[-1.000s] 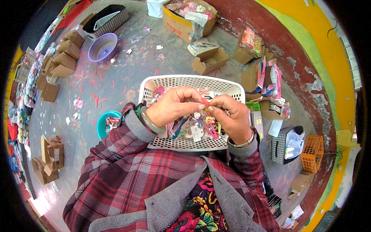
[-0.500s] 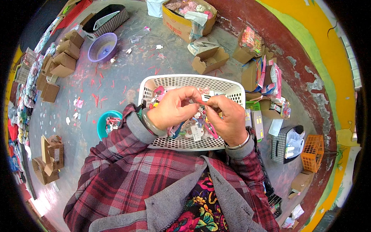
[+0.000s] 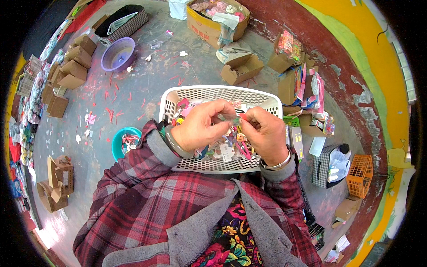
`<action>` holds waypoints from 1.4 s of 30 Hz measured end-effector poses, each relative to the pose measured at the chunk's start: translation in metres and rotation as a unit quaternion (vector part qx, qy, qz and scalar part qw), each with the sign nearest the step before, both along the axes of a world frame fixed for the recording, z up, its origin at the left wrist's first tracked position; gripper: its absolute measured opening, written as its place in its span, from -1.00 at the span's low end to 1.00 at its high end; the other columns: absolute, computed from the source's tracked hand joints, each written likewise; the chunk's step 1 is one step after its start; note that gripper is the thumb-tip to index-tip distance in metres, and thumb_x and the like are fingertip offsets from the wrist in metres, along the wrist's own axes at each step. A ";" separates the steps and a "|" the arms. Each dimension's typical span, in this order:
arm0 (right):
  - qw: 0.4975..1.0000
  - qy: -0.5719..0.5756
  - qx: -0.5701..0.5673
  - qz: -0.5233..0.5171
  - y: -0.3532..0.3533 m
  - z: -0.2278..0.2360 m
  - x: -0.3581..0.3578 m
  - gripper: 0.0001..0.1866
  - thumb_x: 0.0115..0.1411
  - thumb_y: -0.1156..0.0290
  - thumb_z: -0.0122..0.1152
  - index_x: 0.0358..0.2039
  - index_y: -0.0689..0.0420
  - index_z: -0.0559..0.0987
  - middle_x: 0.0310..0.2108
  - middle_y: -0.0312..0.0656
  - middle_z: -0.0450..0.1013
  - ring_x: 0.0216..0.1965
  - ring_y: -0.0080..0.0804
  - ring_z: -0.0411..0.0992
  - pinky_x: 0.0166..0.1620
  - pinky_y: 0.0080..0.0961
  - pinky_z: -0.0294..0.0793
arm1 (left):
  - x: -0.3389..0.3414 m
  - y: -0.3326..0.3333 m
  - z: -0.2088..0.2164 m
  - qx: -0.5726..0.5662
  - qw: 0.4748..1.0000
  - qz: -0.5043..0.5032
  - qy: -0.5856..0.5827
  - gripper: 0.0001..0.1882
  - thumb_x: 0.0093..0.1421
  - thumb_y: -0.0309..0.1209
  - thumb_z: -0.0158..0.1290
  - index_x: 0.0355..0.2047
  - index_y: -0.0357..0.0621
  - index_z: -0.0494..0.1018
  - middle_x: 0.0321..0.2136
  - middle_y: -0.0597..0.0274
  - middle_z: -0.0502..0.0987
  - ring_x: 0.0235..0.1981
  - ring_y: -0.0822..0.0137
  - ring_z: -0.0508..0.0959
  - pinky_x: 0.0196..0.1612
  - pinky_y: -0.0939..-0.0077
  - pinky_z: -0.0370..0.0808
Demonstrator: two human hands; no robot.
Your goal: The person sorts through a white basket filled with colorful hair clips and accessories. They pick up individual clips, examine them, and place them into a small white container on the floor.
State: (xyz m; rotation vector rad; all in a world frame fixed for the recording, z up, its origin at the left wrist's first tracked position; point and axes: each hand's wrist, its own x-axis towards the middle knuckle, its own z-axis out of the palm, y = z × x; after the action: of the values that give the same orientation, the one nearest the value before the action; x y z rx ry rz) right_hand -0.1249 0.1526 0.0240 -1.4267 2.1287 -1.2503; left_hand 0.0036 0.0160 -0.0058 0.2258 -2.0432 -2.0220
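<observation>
Both my hands are over a white perforated plastic basket (image 3: pixel 213 166) full of small colourful trinkets and tags. My left hand (image 3: pixel 202 127) has thumb and fingers curled into a pinch. Something small and see-through shows at its fingertips, too blurred to name. Just to its right, my right hand (image 3: pixel 267 133) pinches a small red strip (image 3: pixel 242 115) between thumb and forefinger, mostly hidden by the fingers. A small gap parts the fingertips of the two hands. Below them in the basket lie a white tag (image 3: pixel 226 152) and a pink loop-shaped piece (image 3: pixel 243 147).
A teal bowl (image 3: pixel 117 144) with small pieces stands left of the basket, a purple basin (image 3: pixel 118 54) farther off. Red strips and scraps litter the floor. Cardboard boxes (image 3: pixel 242 70), an orange crate (image 3: pixel 359 176) and a checked bin (image 3: pixel 324 167) stand around the sides.
The red strip stretched between both hands before; now it shows only at my right fingertips. My right hand has shifted slightly right and up, away from the left, which barely moved.
</observation>
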 end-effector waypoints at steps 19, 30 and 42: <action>0.997 -0.065 0.008 0.030 0.001 -0.001 -0.005 -0.93 -0.04 0.50 0.15 -0.55 0.22 0.47 -0.65 -0.17 0.40 -0.63 -0.49 0.36 -0.55 -0.56 0.32 | 0.000 0.002 0.000 -0.043 0.999 -0.007 0.014 -0.80 0.19 -0.58 -0.09 -0.17 -0.30 0.41 -0.32 0.27 0.50 -0.27 0.50 0.46 -0.16 0.61 0.41; 0.995 -0.058 0.078 0.032 0.003 -0.001 -0.008 -0.87 -0.02 0.43 0.23 -0.54 0.22 0.51 -0.68 -0.20 0.39 -0.66 -0.59 0.31 -0.58 -0.59 0.28 | -0.002 0.005 -0.009 -0.082 0.993 0.003 0.079 -0.77 0.13 -0.59 -0.05 -0.17 -0.22 0.44 -0.39 0.19 0.53 -0.34 0.43 0.51 -0.29 0.55 0.44; 0.988 -0.102 0.090 0.073 0.010 0.003 -0.019 -0.89 -0.04 0.47 0.22 -0.53 0.25 0.53 -0.70 -0.26 0.39 -0.64 -0.59 0.30 -0.57 -0.60 0.26 | 0.000 0.001 0.001 -0.120 0.991 -0.064 -0.019 -0.77 0.14 -0.60 -0.05 -0.17 -0.27 0.44 -0.36 0.18 0.55 -0.30 0.45 0.52 -0.22 0.60 0.44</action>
State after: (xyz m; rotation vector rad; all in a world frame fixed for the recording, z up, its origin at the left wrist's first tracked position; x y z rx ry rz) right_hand -0.1439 0.1622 0.0268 -1.2945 1.9110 -1.0698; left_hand 0.0039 0.0169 -0.0045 0.0885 -2.3557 -1.8304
